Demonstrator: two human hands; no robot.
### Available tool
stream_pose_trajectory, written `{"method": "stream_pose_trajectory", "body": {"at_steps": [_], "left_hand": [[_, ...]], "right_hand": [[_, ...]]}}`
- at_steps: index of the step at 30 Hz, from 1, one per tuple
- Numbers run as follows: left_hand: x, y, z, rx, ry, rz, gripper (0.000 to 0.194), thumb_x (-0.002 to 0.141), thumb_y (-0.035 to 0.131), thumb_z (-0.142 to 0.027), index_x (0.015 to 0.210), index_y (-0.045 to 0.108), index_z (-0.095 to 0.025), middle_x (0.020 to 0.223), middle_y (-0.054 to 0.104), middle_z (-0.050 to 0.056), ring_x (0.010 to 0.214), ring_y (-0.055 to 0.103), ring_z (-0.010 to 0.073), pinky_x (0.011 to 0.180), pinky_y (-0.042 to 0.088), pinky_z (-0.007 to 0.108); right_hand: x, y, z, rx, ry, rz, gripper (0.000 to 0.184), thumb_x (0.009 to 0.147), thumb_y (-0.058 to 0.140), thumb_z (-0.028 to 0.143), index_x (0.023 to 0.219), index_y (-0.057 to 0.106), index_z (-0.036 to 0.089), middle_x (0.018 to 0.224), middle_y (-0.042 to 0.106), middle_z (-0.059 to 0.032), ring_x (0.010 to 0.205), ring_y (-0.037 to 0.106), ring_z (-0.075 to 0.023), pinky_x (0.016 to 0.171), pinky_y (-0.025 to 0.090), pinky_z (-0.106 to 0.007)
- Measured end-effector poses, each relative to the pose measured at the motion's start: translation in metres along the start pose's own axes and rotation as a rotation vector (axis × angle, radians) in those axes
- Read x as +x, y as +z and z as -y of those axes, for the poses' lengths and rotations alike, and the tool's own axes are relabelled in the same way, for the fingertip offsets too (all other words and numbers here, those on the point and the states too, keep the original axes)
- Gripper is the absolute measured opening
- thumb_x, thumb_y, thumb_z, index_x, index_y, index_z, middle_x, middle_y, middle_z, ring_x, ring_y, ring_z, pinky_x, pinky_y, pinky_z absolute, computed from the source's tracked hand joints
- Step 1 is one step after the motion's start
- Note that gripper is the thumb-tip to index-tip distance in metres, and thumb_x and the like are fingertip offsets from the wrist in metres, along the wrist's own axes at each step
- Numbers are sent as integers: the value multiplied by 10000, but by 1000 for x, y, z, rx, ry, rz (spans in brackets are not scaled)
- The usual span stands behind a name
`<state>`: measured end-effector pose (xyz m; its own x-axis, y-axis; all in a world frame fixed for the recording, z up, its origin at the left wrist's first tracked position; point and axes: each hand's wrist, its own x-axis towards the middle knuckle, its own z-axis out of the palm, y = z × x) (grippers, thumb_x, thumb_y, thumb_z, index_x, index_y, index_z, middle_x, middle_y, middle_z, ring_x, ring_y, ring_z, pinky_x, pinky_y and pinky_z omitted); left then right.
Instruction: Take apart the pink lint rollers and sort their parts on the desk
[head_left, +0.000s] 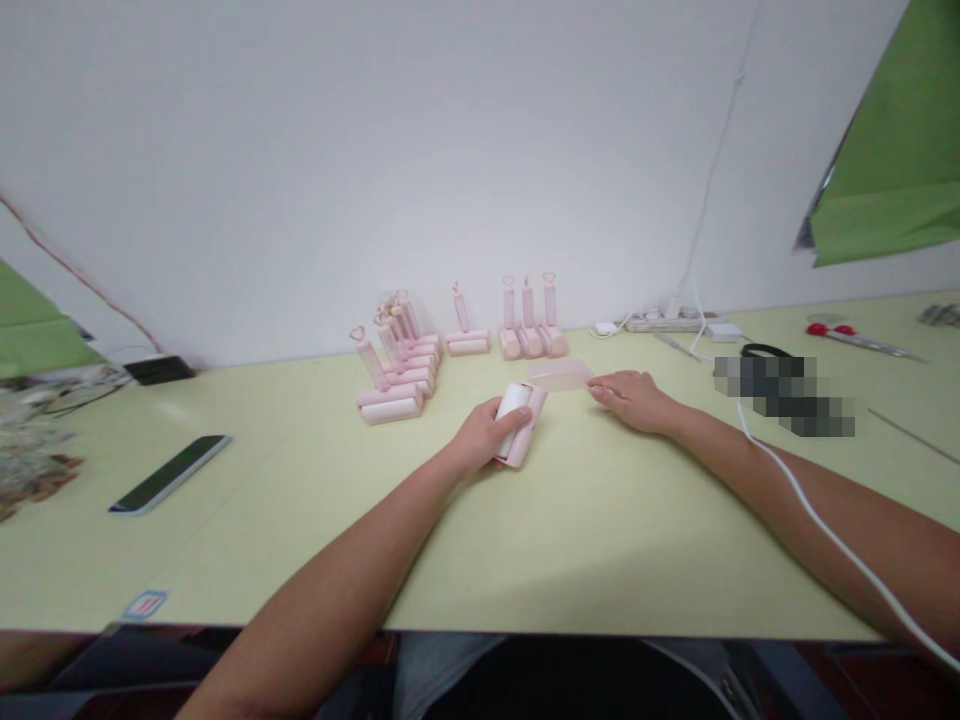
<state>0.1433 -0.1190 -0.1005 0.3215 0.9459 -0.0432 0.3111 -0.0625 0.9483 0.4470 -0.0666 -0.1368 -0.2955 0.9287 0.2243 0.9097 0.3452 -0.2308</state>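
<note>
A pale pink lint roller [517, 424] with a white roll is gripped in my left hand [480, 438], its thumb across the roll. Beyond the roller's far end lies a flat-looking translucent pink piece [561, 375]. My right hand [634, 398] pinches its right end between thumb and fingertips. Whether this piece is joined to the roller, I cannot tell. Behind my hands, similar pink rollers stand with handles upright: a row of several [405, 375] at the left, a single roller [468, 342] in the middle and three rollers [530, 340] at the right.
A power strip [673, 320] and white cables lie by the wall. On the right are tweezers [679, 346], red-handled scissors [862, 340] and a blurred dark object [784, 390]. A phone [172, 474] and a black device [159, 369] are on the left. A white cable crosses my right forearm.
</note>
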Motion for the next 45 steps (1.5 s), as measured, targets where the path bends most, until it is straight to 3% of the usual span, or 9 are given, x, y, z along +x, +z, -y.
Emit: {"method": "stream_pose_trajectory", "body": {"at_steps": [6,14,20,29,34,39,45], "left_hand": [[0,-1,0,14,2,9,556,756,619,-658,999,570,-161,719,577,18,496,511,116,370,351,198],[0,-1,0,-8,-5,1,569,747,629,-660,1013,578,-159,722,599,19,489,511,104,380,358,188],[-1,0,0,-29,-20,-1,575,738,638,-661,1012,581,-158,726,598,24,490,516,107,372,362,192],[1,-2,-2,-94,-47,12,550,761,609,-662,992,567,-165,708,579,14,478,511,103,362,371,189],[1,-2,-1,-93,-49,12,539,767,600,-665,986,559,-175,692,556,1,479,515,107,353,375,188],[1,-2,-2,-99,-48,1,533,768,607,-655,984,571,-169,681,551,2,480,513,107,355,374,189],[2,-2,-2,-161,-48,-10,544,760,621,-649,991,582,-158,663,547,0,466,507,104,343,357,184]], "right_hand": [[-3,-6,3,-84,154,-44,473,912,413,575,1063,677,212,1013,716,-125,952,610,-292,835,386,-396],[-3,-5,-3,-136,302,-90,408,861,486,539,992,653,190,913,696,-139,850,611,-292,727,410,-364],[-2,0,-10,-90,305,-140,345,814,545,341,1105,645,186,966,684,-145,842,622,-284,729,452,-376],[-2,3,-15,-48,275,-183,330,881,466,275,1121,657,154,1096,599,-181,960,614,-283,847,465,-382],[-2,6,-16,-24,262,-163,317,863,467,211,1119,637,135,1040,621,-185,943,622,-295,840,464,-392],[-4,6,-18,-9,287,-179,315,864,473,225,1120,630,131,1035,622,-204,914,625,-311,804,462,-410],[-4,-6,-11,40,241,-296,369,941,382,319,1207,562,140,1076,614,-176,977,594,-294,861,450,-397]]}}
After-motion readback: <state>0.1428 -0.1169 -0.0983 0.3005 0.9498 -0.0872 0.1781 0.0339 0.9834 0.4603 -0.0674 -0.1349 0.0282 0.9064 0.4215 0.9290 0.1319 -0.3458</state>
